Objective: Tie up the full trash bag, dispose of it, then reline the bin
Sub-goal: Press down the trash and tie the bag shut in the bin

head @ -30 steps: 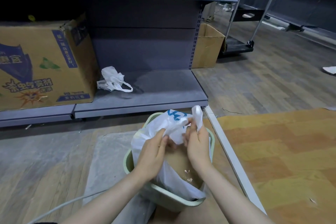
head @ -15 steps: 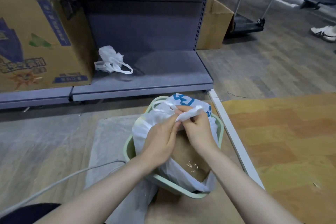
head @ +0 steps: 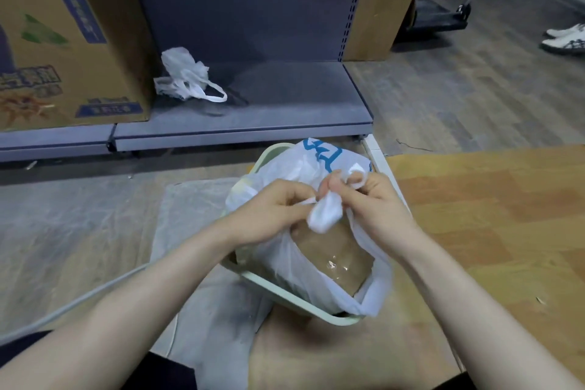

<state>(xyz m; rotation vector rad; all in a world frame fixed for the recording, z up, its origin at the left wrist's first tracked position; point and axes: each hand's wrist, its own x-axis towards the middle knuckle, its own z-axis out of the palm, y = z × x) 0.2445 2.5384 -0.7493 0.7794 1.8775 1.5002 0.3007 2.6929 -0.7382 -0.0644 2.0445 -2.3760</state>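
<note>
Bag [head: 285,174] sits in the pale green bin [head: 285,291] on the floor, just in front of the grey shelf [head: 285,117]. It is thin white film, soft and crumpling, and looks slippery; something brown with a glossy patch shows through the near side and fills it to the rim. Judged from that bulk, the load is moderate rather than heavy, but the film could tear if pulled sharply against a hard corner inside.

The left hand [head: 269,215] is closed, pinching a thin twisted strand of the bag's handle between thumb and fingertips. The right hand [head: 376,203] is closed too, gripping the other handle, with a loop of film wound round one finger and a bunched white end hanging between both hands. The knot looks part-formed, not yet drawn tight.

The best hold is the two handle loops, close to the knot, where the film is gathered and strongest; for lifting out, the tied handles rather than the thin side wall.

Blue printing shows on the bag's far side, too folded to read. The carton [head: 63,41] on the shelf bears printed characters and blue panels, too blurred to make out. A spare bag [head: 183,76] lies crumpled on the shelf beside the carton, a likely new liner.
</note>
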